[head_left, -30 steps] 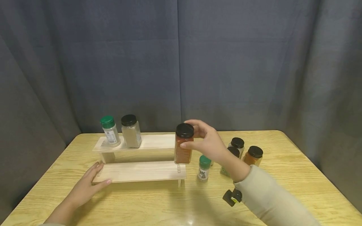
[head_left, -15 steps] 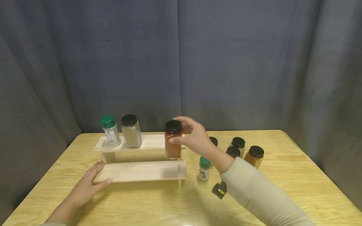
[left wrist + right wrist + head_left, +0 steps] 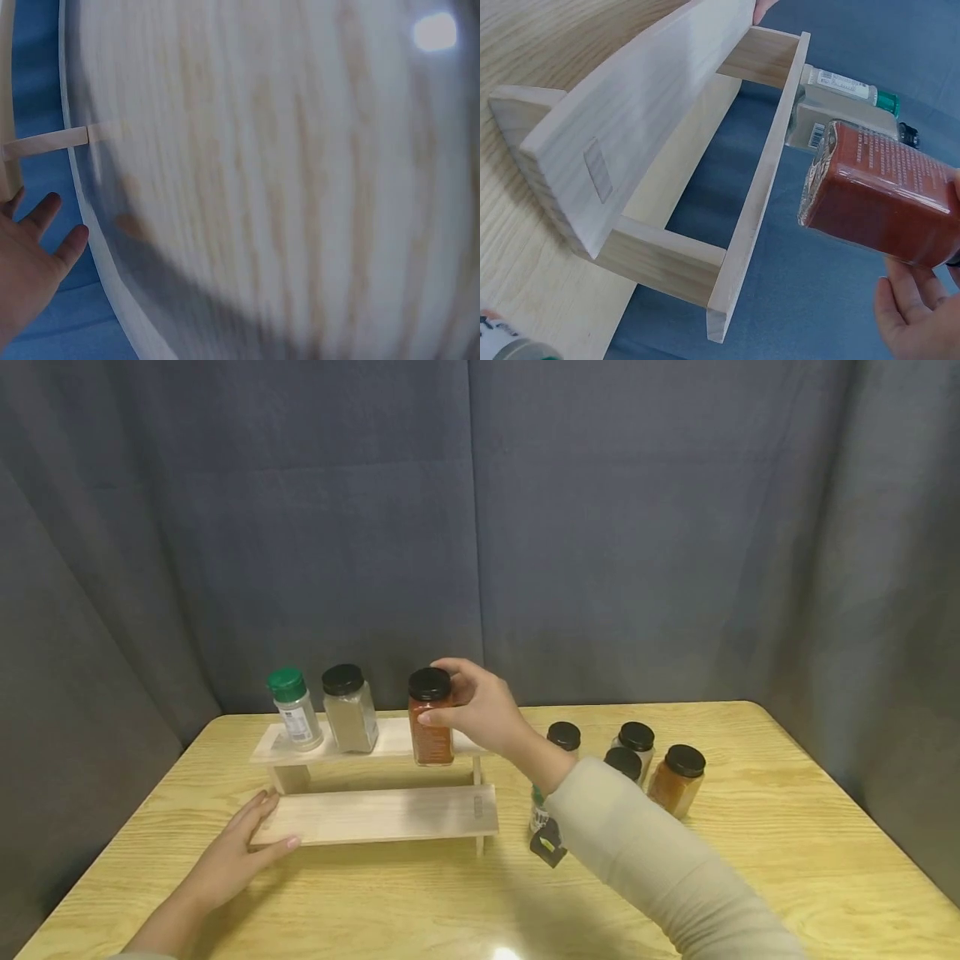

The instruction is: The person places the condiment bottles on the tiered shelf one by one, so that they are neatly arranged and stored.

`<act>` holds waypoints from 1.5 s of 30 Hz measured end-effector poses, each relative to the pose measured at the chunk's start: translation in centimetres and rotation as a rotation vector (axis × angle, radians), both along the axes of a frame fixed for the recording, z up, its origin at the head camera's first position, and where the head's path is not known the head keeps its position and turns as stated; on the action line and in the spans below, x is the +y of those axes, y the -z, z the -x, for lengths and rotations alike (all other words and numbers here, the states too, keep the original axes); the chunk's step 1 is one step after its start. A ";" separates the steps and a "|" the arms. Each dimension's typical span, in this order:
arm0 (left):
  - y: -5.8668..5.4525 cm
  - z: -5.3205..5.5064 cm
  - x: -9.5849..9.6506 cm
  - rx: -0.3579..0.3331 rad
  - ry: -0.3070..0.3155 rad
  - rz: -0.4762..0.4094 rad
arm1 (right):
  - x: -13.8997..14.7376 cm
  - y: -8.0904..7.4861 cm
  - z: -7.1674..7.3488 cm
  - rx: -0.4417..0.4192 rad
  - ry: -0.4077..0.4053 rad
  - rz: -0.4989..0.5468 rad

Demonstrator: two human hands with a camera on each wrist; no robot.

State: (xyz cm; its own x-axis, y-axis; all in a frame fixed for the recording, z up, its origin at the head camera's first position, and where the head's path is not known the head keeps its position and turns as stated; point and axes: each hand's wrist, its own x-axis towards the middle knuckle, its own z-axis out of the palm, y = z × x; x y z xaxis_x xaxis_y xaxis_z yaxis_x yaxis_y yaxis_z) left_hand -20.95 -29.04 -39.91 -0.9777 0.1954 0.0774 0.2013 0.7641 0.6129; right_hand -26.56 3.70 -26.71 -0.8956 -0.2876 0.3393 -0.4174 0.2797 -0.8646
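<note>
Pinching the red jar point(image 3: 431, 739) upright below its lid, right hand point(image 3: 483, 714) hangs near the upper shelf point(image 3: 393, 737) (head); left hand point(image 3: 26, 274) lies spread by the rack point(image 3: 46, 142) (left wrist); jar base projects past the grip, off the shelf (right wrist).

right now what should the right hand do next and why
Probably ease the red jar back and down onto the upper shelf: the right hand holds it upright, the right wrist view shows a gap under its base, and bare wood shows beside the beige jar.

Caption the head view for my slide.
Right hand holds a red jar by the upper shelf, left hand at the lower shelf.
</note>
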 end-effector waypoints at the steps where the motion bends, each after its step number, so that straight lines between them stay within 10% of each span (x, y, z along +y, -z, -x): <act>1: 0.0 0.0 0.0 -0.001 0.001 0.002 | -0.2 0.0 0.1 -0.001 0.004 -0.004; 45: -0.2 -1.2 -0.4 0.033 -0.040 0.023 | -3.9 1.2 3.2 0.005 0.017 -0.126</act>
